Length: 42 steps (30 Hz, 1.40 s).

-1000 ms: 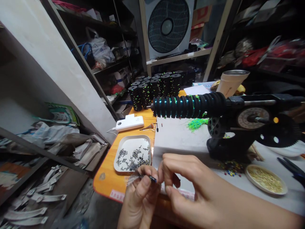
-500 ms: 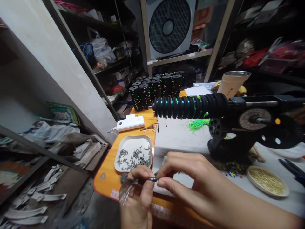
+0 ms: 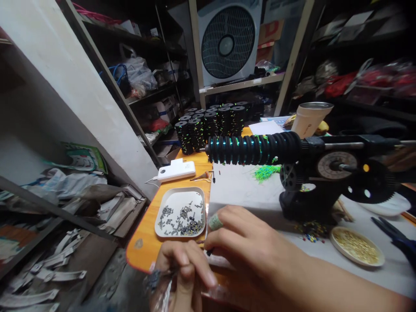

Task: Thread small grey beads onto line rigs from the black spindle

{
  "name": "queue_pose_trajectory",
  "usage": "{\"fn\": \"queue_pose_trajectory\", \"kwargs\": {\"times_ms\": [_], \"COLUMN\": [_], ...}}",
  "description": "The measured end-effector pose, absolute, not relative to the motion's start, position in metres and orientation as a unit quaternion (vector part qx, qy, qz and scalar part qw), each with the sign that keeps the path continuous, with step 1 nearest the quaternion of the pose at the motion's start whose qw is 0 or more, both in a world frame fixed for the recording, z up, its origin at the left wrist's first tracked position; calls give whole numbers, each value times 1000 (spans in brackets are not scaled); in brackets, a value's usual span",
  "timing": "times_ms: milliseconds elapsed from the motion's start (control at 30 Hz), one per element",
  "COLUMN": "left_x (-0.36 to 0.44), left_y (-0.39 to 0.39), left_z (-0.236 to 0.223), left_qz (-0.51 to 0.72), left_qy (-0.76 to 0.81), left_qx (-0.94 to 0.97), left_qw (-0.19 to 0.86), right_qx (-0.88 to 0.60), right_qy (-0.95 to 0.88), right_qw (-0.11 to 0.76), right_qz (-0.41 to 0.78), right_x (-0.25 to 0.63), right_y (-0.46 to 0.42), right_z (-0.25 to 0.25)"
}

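At the bottom edge my left hand (image 3: 183, 271) is closed in a pinch on a thin pin-like piece with a wisp of clear film hanging from it (image 3: 164, 294). My right hand (image 3: 247, 245) is closed too, its fingertips pinching the dark tip of that same small piece (image 3: 209, 251); one of its fingers has green tape on the tip. Both hands hover over the front edge of the orange table (image 3: 147, 236). Just beyond them lies a white tray (image 3: 180, 212) with several small grey metal parts.
A black hand-crank winder (image 3: 325, 173) carries a row of black spools (image 3: 250, 149) on its shaft. More spool stacks (image 3: 211, 123) stand behind. A white power bank (image 3: 175, 171), a cup (image 3: 308, 119), a dish of yellow bits (image 3: 355, 247) and cluttered shelves surround.
Both hands have dropped lower and nearer to me, still pinching the small piece. The view has tilted slightly, and the film now hangs off the bottom edge.
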<state>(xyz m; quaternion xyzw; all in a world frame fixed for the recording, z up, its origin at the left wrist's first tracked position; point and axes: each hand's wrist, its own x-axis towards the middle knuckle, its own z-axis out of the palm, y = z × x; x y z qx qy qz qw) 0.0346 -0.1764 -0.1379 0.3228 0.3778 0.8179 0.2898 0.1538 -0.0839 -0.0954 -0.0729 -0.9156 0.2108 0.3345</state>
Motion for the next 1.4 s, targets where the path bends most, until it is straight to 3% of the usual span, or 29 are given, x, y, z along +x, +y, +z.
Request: {"fn": "queue_pose_trajectory", "kwargs": {"times_ms": [133,333,467,667,867,1033,1233,1400], "left_x": [21,13,29,40,40,40,43,28], "left_y": [-178,-178,-171,-161,-158,-155,-159,-167], "left_z": [-138,-139,-133,-131,-141,-149,-143,-143], "left_qz": [800,770,759,777,770,792,833,790], "left_qy": [407,511,522,535,544,521,402,389], "left_qx": [312,299,340,262,288,296,247,276], "left_qw": [310,240,190,203,167,119,290,385], "right_qx": [-76,-147,-154,-147,-136,-146,-114,-71], "right_qy": [-919,-867,-857,-866,-886,-883,-899,-924], "right_qw": [342,319,302,322,395,394,369,370], "right_qz": [180,353,387,354,199,207,205,60], "right_x": [154,158,158,156,151,151,149,151], "right_y": [-84,-84,-86,-86,-85,-87,-86,-81], "right_z": [-98,-83,-79,-88,-100,-99,-99,-100]}}
